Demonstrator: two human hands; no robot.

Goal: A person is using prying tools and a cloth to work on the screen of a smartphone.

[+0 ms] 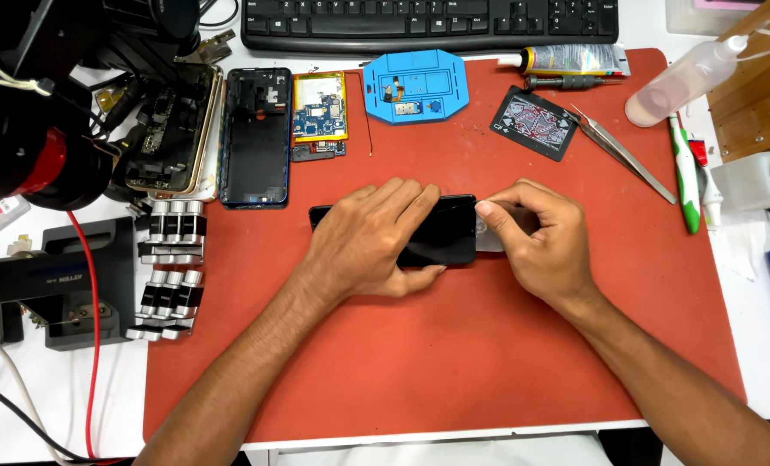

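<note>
1. The left hand [375, 237] lies flat over the black phone [441, 231] in the middle of the red mat [454, 362], fingers spread across it and thumb tucked against its near edge, so most of the phone's left part is hidden.
2. The right hand [536, 242] is curled at the phone's right end, thumb and forefinger pinched on a thin pale piece [486, 238]; what that piece is I cannot make out.
3. Far left on the mat lie an empty dark phone frame [255, 138], a circuit board with a yellow battery [319, 112] and a blue fixture [415, 85].
4. Far right lie a playing card [535, 122], tweezers [622, 154] and a green-and-white tool [685, 177].
5. A keyboard [428, 22] is cut off at the far edge.
</note>
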